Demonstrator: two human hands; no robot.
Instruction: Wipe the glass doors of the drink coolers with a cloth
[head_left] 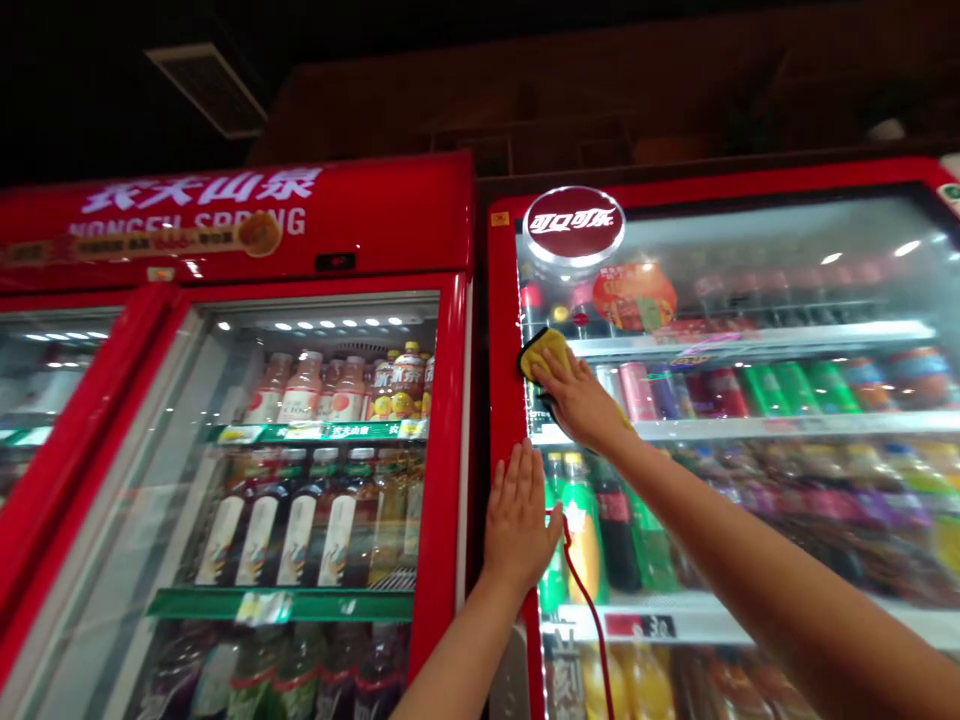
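My right hand [574, 392] presses a folded yellow cloth [546, 355] with a dark edge against the glass door [795, 255] of the right-hand drinks fridge, near the door's left side. Lower down, my left hand [519, 515] lies flat on the red door frame [507, 400], fingers stretched upward and together, thumb out to the side. It holds nothing. A thin red cord [592, 600] hangs down the glass beside the left thumb. Above the cloth are a round lit sign [574, 226] and an orange sticker [634, 297].
A second red fridge [442, 450] stands to the left, with bottles [300, 520] on its shelves. Behind the right-hand glass are shelves of cans [765, 390] and bottles. A dark ceiling with a vent [208, 90] is overhead.
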